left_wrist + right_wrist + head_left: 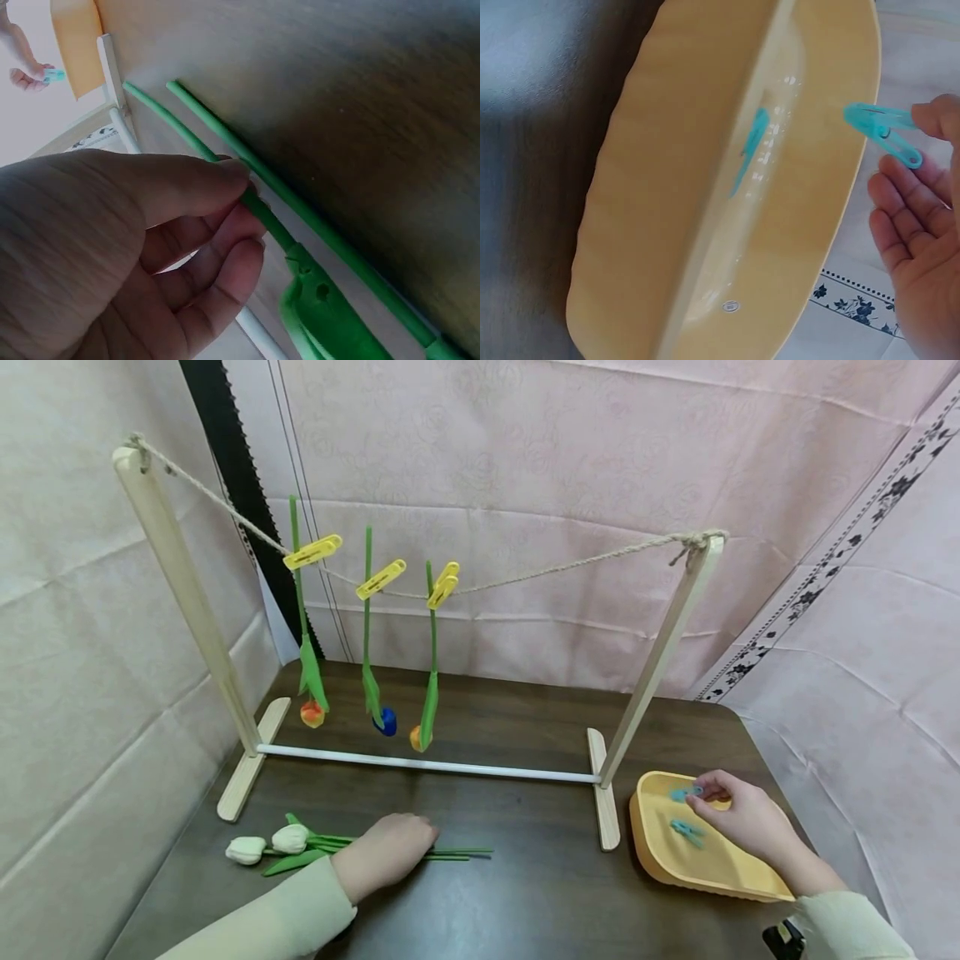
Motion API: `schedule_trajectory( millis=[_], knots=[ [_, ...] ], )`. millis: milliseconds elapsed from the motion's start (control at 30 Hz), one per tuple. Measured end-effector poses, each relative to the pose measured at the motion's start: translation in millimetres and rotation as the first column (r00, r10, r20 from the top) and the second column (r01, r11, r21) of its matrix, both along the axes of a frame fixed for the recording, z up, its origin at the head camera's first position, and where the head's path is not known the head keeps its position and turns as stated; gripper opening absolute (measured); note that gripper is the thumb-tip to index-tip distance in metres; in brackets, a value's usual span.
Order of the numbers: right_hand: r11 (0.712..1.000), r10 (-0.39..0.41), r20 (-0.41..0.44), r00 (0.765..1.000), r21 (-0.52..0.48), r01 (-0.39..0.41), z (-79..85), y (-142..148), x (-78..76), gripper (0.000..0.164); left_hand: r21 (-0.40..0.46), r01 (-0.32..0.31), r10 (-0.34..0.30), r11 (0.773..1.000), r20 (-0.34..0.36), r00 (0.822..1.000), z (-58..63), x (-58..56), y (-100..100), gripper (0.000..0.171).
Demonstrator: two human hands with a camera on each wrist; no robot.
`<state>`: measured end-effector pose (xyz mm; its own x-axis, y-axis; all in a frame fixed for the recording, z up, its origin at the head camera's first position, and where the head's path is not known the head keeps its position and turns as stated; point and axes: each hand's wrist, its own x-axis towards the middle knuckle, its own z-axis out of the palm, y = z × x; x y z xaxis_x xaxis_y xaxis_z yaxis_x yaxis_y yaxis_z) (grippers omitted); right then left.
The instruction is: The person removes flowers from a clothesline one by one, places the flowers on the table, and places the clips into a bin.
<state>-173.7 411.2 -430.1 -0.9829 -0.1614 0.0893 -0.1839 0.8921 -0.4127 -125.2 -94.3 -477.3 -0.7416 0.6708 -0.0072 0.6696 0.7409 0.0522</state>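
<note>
On the table's left side lie two white artificial tulips (291, 838) with green stems, heads to the left. My left hand (393, 852) reaches over them, and the left wrist view has its thumb and fingers pinching one green stem (271, 223); a second stem (337, 255) lies alongside. Over the yellow tray (651, 852) at the right, my right hand (746, 818) pinches a teal clothespin (877, 118) by its handle end. Another teal clothespin (686, 832) lies inside the tray.
A wooden stand with a white crossbar (427, 765) holds a sagging rope (570, 564). Yellow clothespins (381, 579) hang three tulips upside down from it: a red-orange tulip (312, 713), a blue tulip (387, 722) and an orange tulip (416, 739). Pale cloth walls enclose the table.
</note>
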Motion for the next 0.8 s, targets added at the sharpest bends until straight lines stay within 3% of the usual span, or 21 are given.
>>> schedule_trajectory(
  millis=[367, 633, 800],
  knots=[
    [0.998, 0.058, 0.073, 0.996, -0.012, -0.057, -14.4, 6, -0.8, 0.022, 0.019, -0.018, 0.018, 1.0, 0.011, 1.0, -3.5, 4.0, 0, 0.019],
    [0.996, 0.092, 0.159, 0.983, -0.013, -0.092, -16.7, 5, -0.1, 0.02, 0.037, -0.021, 0.021, 0.999, -0.021, 1.0, -0.7, 8.5, -2, 0.021],
    [0.994, 0.104, 0.182, 0.978, 0.02, -0.109, -17.2, 8, -0.7, 0.017, 0.053, -0.024, 0.023, 0.998, 0.032, 0.999, -2.5, 8.4, -2, 0.021]
  ],
)
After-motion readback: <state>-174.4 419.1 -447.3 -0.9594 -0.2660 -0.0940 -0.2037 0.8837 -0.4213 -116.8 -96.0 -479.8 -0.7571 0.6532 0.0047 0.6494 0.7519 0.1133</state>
